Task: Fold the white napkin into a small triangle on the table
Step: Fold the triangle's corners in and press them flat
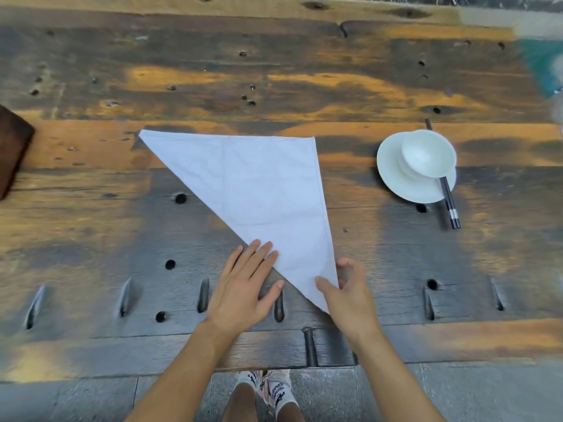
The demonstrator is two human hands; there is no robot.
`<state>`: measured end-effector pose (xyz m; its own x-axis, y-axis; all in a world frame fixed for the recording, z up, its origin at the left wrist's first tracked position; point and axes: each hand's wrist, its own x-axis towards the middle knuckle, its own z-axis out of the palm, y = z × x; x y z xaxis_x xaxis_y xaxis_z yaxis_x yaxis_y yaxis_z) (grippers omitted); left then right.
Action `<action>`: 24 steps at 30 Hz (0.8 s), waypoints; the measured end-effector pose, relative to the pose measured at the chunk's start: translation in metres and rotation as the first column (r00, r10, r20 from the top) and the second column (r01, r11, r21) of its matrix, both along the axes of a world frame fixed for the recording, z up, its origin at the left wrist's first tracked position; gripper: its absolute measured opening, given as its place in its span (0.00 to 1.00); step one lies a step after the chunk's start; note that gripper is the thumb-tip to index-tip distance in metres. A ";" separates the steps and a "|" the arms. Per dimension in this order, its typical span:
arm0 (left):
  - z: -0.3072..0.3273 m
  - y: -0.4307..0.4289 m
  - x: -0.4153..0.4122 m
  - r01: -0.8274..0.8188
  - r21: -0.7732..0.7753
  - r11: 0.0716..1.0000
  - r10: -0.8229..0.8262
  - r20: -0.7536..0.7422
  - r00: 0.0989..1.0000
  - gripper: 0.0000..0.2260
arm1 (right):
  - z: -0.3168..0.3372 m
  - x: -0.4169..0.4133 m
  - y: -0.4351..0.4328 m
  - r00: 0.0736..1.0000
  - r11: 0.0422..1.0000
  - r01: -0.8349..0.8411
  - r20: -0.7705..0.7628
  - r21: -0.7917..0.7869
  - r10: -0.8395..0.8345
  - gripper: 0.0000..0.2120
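head view: napkin (259,190) lies flat on the table (91,208) as one large triangle at centre frame, its long folded edge running from upper left down to a corner at lower centre. left hand (246,284) is spread flat with fingers straight, tips pressing the fold near its lower end, likely pinning the crease so the cloth cannot slide. right hand (350,287) is at the lower corner, thumb on top and fingers curled past the hem, pinching it; judged ready to lift that corner for the next halving fold. hands close, not touching. plate (393,175), bowl (426,153) and chopsticks (451,208) sit at right, well apart from the cloth.
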<state>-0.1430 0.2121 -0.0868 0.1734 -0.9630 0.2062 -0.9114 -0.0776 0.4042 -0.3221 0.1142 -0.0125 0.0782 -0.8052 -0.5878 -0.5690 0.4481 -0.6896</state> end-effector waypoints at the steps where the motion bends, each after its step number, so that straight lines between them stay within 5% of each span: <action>1: 0.000 0.000 0.000 -0.007 0.000 1.000 0.007 -0.002 1.000 0.23 | 0.001 -0.003 0.001 0.996 1.000 0.010 0.084 0.010 -0.011 0.22; 7: 0.007 -0.002 0.009 -0.111 0.019 0.994 0.111 -0.025 0.993 0.24 | 0.032 -0.018 -0.006 0.936 0.970 -0.224 0.297 0.096 0.187 0.12; 12: 0.010 0.001 0.024 -0.112 0.029 0.993 0.112 -0.008 0.994 0.21 | 0.065 -0.026 -0.021 0.729 0.827 -0.546 0.562 0.133 0.391 0.35; 15: 0.012 0.000 0.039 -0.129 0.032 0.991 0.129 -0.013 0.992 0.20 | 0.069 -0.023 -0.029 0.695 0.767 -0.642 0.425 0.005 0.579 0.36; 19: 0.015 -0.007 0.053 -0.128 -0.009 0.992 0.127 -0.019 0.992 0.15 | 0.073 -0.010 -0.048 0.710 0.702 -0.665 0.074 -0.255 0.700 0.23; 22: 0.017 -0.014 0.059 -0.146 -0.042 0.988 0.144 -0.055 0.988 0.13 | 0.069 0.006 -0.062 0.742 0.631 -0.620 -0.086 -0.466 0.665 0.02; 24: 0.018 -0.019 0.063 -0.161 -0.039 0.986 0.158 -0.086 0.984 0.13 | 0.062 0.017 -0.075 0.796 0.665 -0.545 -0.065 -0.511 0.602 0.12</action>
